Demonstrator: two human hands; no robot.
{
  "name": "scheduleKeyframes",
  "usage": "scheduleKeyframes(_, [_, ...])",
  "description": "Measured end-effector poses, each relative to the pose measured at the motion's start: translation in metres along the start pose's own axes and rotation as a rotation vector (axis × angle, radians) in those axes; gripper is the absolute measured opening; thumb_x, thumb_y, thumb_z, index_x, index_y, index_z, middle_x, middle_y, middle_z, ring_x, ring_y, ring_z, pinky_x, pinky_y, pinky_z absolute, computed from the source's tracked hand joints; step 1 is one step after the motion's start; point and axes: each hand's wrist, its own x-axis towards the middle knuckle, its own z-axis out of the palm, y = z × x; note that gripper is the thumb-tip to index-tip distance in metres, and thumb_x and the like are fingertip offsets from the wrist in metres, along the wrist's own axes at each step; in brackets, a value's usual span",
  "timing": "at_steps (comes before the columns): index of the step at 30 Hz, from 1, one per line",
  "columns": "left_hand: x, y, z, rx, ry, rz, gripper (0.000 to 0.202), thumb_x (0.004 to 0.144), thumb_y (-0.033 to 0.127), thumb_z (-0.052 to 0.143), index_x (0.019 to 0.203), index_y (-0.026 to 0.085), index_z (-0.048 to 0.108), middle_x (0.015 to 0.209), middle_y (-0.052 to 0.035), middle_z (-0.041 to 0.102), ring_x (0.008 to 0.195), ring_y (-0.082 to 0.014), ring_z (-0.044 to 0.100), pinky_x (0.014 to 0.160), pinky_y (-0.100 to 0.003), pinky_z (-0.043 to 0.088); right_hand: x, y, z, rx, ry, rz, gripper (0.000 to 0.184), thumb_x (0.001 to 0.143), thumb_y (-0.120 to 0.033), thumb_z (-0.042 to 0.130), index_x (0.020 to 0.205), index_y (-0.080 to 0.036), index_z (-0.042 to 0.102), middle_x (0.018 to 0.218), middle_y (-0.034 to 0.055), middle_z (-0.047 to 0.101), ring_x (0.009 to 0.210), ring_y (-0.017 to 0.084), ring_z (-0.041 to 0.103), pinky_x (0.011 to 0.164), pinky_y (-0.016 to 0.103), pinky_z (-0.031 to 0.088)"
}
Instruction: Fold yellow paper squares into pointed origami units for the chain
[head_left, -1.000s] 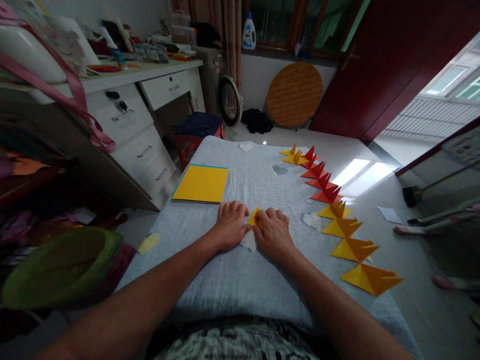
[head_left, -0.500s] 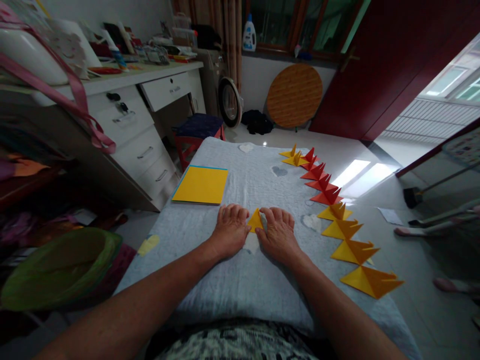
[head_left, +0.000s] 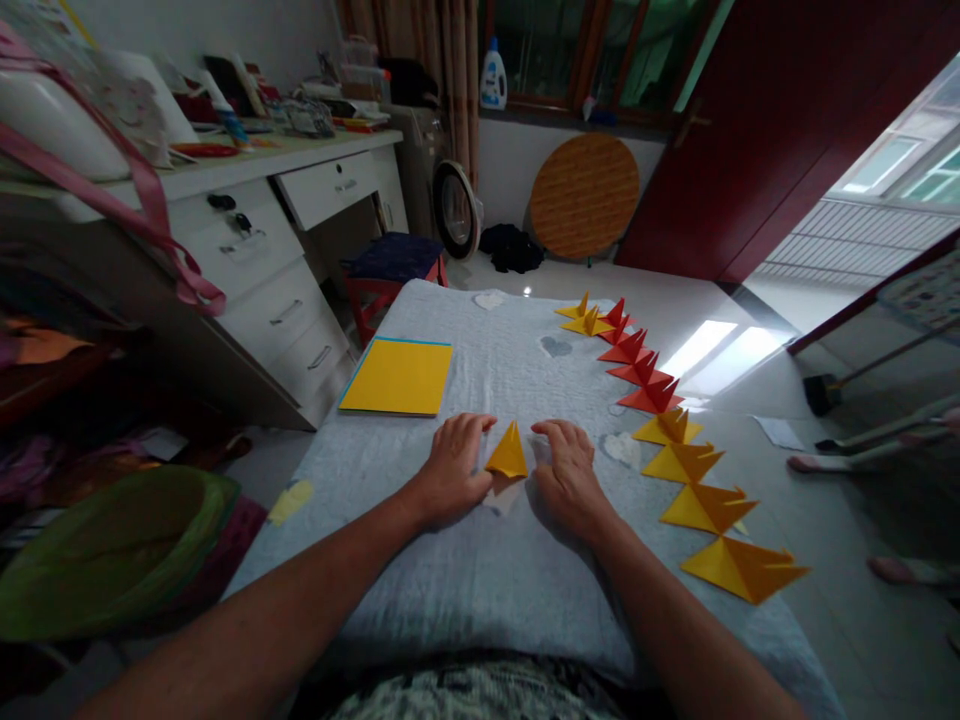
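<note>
A small folded piece of yellow origami paper [head_left: 508,455] lies on the cloth-covered table between my two hands, its narrow point facing away from me. My left hand [head_left: 453,468] rests just left of it, fingers loosely bent and thumb apart, close to the paper's lower left corner. On the other side, my right hand [head_left: 568,470] has its fingers spread from the thumb, with a gap to the paper. Neither hand grips anything. A stack of square yellow paper [head_left: 397,378] with a blue edge sits beyond my left hand.
Along the table's right side runs a row of folded yellow pieces [head_left: 697,510] and red pieces [head_left: 641,370]. The light blue tablecloth [head_left: 480,590] has heart patches. Left are a white desk [head_left: 247,250], a stool [head_left: 394,258] and a green-lined bin [head_left: 127,560].
Both hands have moved apart and let go of the yellow folded paper, which now shows whole between them. The view has shifted slightly.
</note>
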Motion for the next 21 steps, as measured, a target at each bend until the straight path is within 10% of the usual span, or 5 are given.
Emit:
scheduleKeyframes(14, [0.012, 0.007, -0.005, -0.078, 0.019, 0.024, 0.004, 0.081, 0.020, 0.069, 0.085, 0.019, 0.067, 0.091, -0.0042, 0.065, 0.094, -0.0227, 0.057, 0.087, -0.037, 0.046, 0.007, -0.008, -0.001, 0.171, -0.001, -0.007, 0.011, 0.084, -0.018, 0.059, 0.091, -0.021, 0.066, 0.098, 0.0069, 0.061, 0.098, 0.025, 0.051, 0.093, 0.044, 0.040])
scheduleKeyframes(21, [0.006, 0.012, -0.003, -0.097, 0.095, 0.118, 0.011, 0.087, 0.021, 0.064, 0.076, 0.019, 0.063, 0.082, -0.0014, 0.061, 0.086, -0.0190, 0.056, 0.077, -0.030, 0.045, 0.008, -0.011, -0.002, 0.222, 0.049, -0.091, 0.012, 0.087, -0.016, 0.058, 0.085, -0.022, 0.067, 0.087, 0.0051, 0.061, 0.090, 0.022, 0.055, 0.084, 0.037, 0.046])
